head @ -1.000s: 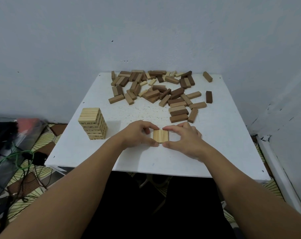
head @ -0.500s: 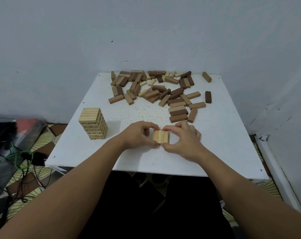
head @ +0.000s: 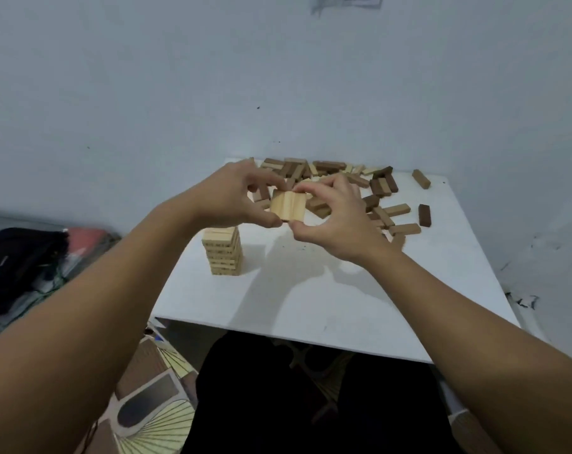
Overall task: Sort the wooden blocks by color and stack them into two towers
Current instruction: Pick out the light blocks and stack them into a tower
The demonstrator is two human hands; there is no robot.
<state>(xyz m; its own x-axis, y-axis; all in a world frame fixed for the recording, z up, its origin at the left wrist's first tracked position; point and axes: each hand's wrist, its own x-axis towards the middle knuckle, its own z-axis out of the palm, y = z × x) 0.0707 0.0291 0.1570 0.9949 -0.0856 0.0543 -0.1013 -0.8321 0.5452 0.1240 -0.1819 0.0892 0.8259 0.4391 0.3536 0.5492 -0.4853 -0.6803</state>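
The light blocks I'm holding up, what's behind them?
Behind the held light blocks lies the loose block pile; both hands, left hand and right hand, hide part of it.

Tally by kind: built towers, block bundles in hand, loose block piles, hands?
light tower: 1
light-block bundle, held by both hands: 1
loose block pile: 1
hands: 2 (left hand, right hand)
Total: 5

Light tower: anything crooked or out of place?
Nothing stands out. The light tower stands upright, layers roughly square. Both hands hold a flat set of light blocks above the table; unsorted pile behind.
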